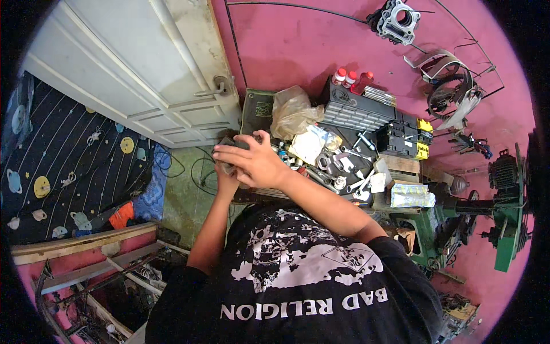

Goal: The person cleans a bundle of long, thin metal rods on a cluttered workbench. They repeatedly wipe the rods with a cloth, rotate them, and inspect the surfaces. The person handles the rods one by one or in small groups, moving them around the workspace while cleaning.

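My left hand (227,181) and my right hand (260,162) are together at the left end of a cluttered workbench. Between them is a small dark grey part (227,141), mostly covered by my fingers, so its kind does not show. The right hand lies over it from above with fingers bent, and the left hand is closed around it from below, its fingers largely hidden. Right of my hands, several wrenches (348,165) and loose metal pieces lie on the bench, beside a crumpled pale paper or cloth (307,145).
A cloudy plastic bag (293,112) and a dark bin (259,109) are behind my hands. A drawer cabinet (355,109) carries red-capped bottles (339,75). A black and yellow toolbox (404,137) and green machine (507,223) stand right. A white door (172,86) is at left.
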The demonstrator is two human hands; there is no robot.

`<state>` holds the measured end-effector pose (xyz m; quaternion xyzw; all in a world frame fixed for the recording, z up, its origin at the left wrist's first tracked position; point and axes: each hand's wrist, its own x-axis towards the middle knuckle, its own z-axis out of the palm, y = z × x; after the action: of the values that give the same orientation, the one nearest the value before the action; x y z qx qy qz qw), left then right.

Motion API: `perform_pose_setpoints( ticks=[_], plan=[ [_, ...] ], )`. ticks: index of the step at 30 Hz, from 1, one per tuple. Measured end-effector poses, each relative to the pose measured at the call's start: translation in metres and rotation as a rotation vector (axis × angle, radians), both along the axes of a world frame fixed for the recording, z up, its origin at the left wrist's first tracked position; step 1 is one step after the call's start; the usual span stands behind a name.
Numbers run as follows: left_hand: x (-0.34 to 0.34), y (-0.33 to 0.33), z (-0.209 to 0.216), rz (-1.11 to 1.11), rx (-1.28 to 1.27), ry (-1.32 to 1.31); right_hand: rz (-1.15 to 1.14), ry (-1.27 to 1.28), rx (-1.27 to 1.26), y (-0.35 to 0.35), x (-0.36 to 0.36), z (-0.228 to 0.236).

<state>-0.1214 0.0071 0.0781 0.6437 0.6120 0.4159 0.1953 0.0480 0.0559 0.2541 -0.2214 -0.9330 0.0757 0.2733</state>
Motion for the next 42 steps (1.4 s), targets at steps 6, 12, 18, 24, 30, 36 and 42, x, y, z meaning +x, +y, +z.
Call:
perform_pose_setpoints(
  ticks=[6,12,18,24,30,36,42],
  plan=[
    [0.013,0.016,0.038,-0.146,-0.116,0.471,-0.143,0.283,-0.324,-0.008,-0.004,-0.016],
    [0.022,0.008,0.030,-0.066,0.072,0.211,-0.141,0.296,-0.410,-0.013,-0.012,-0.035],
    [0.023,0.005,0.058,-0.053,0.059,-0.266,-0.080,0.417,-0.557,-0.014,-0.017,-0.043],
    [0.020,0.005,0.054,-0.131,-0.008,-0.224,-0.025,0.430,-0.749,-0.014,-0.020,-0.051],
    [0.021,0.005,0.030,-0.084,0.006,0.043,0.014,0.268,-0.553,-0.023,-0.021,-0.038],
    [0.019,0.005,0.010,-0.060,-0.008,0.119,-0.030,0.355,-0.506,-0.022,-0.019,-0.045],
    [0.014,0.007,-0.027,-0.151,-0.087,-0.545,-0.114,0.265,-0.517,-0.020,-0.016,-0.069]
  ],
)
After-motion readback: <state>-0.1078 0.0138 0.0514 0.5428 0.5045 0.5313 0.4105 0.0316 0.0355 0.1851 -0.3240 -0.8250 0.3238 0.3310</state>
